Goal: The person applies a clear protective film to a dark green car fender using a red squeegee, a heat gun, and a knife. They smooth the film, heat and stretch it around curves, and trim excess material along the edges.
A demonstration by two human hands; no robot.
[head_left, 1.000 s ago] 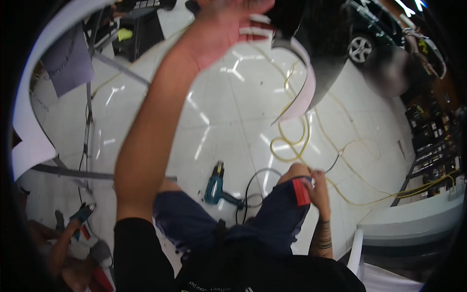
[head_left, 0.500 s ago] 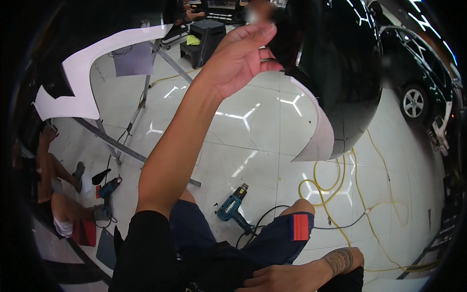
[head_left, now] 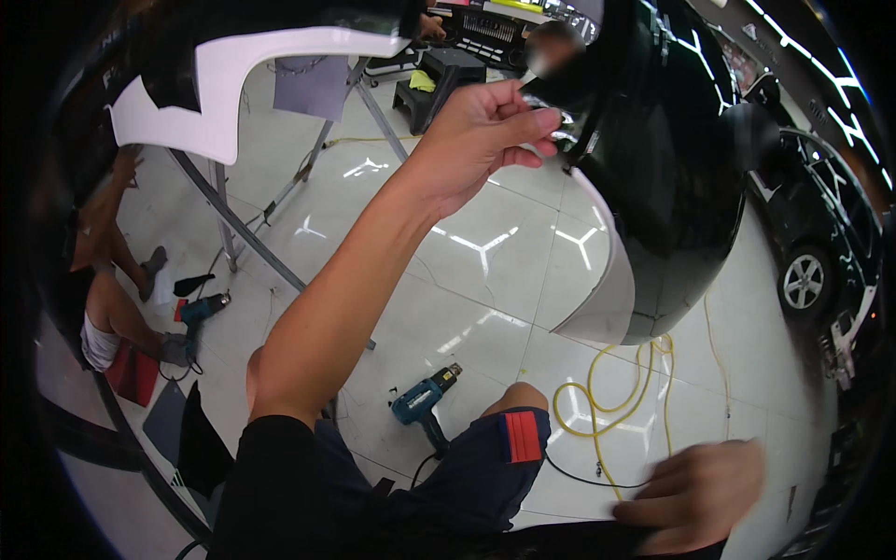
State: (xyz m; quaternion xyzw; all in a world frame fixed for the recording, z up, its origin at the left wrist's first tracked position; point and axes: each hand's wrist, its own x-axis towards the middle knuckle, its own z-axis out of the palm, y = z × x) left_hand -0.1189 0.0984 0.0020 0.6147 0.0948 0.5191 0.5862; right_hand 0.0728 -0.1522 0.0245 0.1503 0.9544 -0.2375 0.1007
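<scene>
**Left hand pinches film at the edge of a black car panel**

The glossy black car panel (head_left: 672,168) hangs at upper right, its lower edge lined with pale film (head_left: 607,271). Left of the panel, a white panel (head_left: 233,84) rests on a metal stand (head_left: 233,233). The left hand (head_left: 481,140) is raised against the black panel's edge, fingers pinched narrow on the film there. Below the panel, the right hand (head_left: 695,495) is blurred; its grip I cannot tell. A yellow cable (head_left: 611,401) and a blue heat gun (head_left: 425,401) lie on the floor beneath.
</scene>
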